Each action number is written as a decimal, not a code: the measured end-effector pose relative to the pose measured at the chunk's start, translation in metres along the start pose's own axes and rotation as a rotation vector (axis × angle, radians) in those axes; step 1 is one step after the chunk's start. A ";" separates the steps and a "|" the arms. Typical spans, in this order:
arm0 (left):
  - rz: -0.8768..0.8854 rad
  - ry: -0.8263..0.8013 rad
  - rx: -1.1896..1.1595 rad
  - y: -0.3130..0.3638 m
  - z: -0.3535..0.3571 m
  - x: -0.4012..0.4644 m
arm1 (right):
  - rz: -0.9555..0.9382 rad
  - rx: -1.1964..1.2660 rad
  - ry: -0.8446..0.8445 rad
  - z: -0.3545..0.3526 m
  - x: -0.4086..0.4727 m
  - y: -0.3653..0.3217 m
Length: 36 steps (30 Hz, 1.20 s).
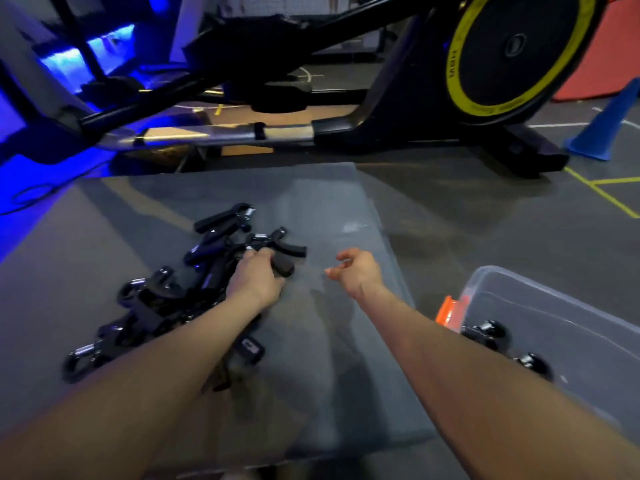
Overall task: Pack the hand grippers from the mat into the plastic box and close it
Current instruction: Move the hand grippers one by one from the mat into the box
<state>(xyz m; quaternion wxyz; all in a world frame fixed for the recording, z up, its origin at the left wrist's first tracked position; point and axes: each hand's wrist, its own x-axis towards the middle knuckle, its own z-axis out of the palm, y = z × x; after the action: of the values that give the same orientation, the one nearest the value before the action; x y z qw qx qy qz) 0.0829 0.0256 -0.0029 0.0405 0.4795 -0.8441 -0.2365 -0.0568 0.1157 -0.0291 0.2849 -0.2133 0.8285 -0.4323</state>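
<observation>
Grey mat [329, 358] on floor [485, 209]; hand grippers [156, 306] piled on mat.

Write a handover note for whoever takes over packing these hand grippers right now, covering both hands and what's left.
Left hand: closed on one black hand gripper at the edge of the pile, not yet lifted clear.
Right hand: empty, half open above the grey mat.
Pile of black hand grippers: on the mat's left side.
Clear plastic box, orange latch: open, on the floor to the right, a few grippers inside.
Left: move the rest over, close the box. No lid in view.
</observation>
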 end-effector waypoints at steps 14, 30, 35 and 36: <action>-0.104 -0.108 -0.006 -0.067 0.014 0.017 | -0.034 -0.079 -0.129 0.078 0.012 0.001; -0.496 0.124 -0.250 -0.028 0.034 0.050 | -0.025 -0.050 -0.093 0.052 0.040 0.018; -0.537 0.080 -0.494 -0.018 0.034 0.051 | -0.019 -0.042 -0.056 0.037 0.041 0.018; -0.513 0.068 -0.546 -0.014 0.035 0.051 | -0.020 -0.039 -0.047 0.033 0.040 0.017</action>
<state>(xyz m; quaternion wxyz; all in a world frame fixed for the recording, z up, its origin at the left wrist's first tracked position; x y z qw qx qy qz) 0.0565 -0.0097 -0.0484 0.1344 0.6543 -0.6008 -0.4391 -0.0667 0.0815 -0.0695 0.2958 -0.2371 0.8278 -0.4137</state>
